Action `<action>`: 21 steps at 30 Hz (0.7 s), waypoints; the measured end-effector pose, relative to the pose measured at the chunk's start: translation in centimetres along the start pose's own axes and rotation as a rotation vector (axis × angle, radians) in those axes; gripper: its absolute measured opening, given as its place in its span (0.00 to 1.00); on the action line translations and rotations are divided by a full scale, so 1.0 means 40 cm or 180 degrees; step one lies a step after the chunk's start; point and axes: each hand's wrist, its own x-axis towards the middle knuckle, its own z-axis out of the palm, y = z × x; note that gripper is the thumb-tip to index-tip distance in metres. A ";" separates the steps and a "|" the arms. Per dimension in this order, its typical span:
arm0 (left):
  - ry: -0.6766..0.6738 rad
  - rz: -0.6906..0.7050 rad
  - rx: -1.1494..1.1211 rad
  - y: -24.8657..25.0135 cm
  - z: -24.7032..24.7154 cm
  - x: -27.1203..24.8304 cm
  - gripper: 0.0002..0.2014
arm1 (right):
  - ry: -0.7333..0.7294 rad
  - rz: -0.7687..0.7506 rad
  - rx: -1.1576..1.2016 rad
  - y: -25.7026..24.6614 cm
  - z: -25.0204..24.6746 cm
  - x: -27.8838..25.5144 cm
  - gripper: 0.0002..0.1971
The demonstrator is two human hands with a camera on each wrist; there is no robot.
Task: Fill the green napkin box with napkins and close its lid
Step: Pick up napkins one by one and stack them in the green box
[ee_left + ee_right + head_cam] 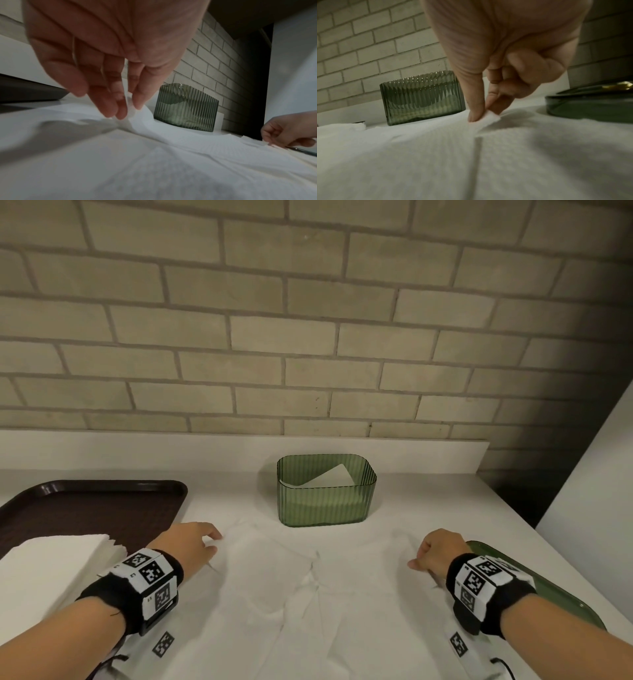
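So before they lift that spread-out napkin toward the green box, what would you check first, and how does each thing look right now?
1. Left hand grips the napkin: ok, its fingertips pinch a raised far corner.
2. Right hand grips it too: ok, thumb and forefinger pinch the other far corner.
3. Green napkin box is open: ok, no lid on it.
4. Room in the box: ok, a few napkins lie low inside.
5. Lid within reach: ok, it lies flat just beside the right wrist.
6. Napkin folded small enough to fit: not ok, it lies spread wide and creased on the counter.
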 end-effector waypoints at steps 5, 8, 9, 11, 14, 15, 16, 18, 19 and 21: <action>0.0041 -0.0025 0.0173 0.027 -0.015 -0.009 0.03 | 0.0296 -0.0265 -0.0051 -0.002 0.004 0.000 0.12; 0.0063 -0.0008 0.0112 0.039 -0.026 -0.011 0.01 | 0.0502 -0.0434 -0.0148 -0.015 -0.011 -0.013 0.13; 0.0075 0.0013 0.0064 0.042 -0.036 -0.014 0.02 | 0.0544 -0.0507 -0.0132 -0.019 -0.020 -0.016 0.12; 0.0161 0.0115 -0.0042 0.049 -0.067 -0.023 0.03 | 0.0590 -0.0716 0.0039 -0.029 -0.044 -0.024 0.10; 0.0430 0.0405 -0.0166 0.062 -0.128 -0.044 0.05 | 0.0494 -0.1152 0.0279 -0.053 -0.090 -0.049 0.08; 0.0557 0.0487 -0.0210 0.070 -0.148 -0.053 0.05 | 0.0446 -0.1284 0.0329 -0.063 -0.108 -0.059 0.08; 0.0702 0.0555 -0.0277 0.077 -0.165 -0.059 0.04 | 0.0415 -0.1396 0.0392 -0.074 -0.126 -0.068 0.07; 0.1000 0.0655 -0.0471 0.094 -0.196 -0.070 0.02 | 0.0441 -0.1587 0.0601 -0.095 -0.160 -0.082 0.05; 0.1119 0.0691 -0.0579 0.101 -0.208 -0.072 0.02 | 0.0486 -0.1657 0.0710 -0.106 -0.175 -0.086 0.04; 0.1252 0.0736 -0.0725 0.111 -0.228 -0.073 0.04 | 0.0534 -0.1693 0.0848 -0.127 -0.203 -0.089 0.03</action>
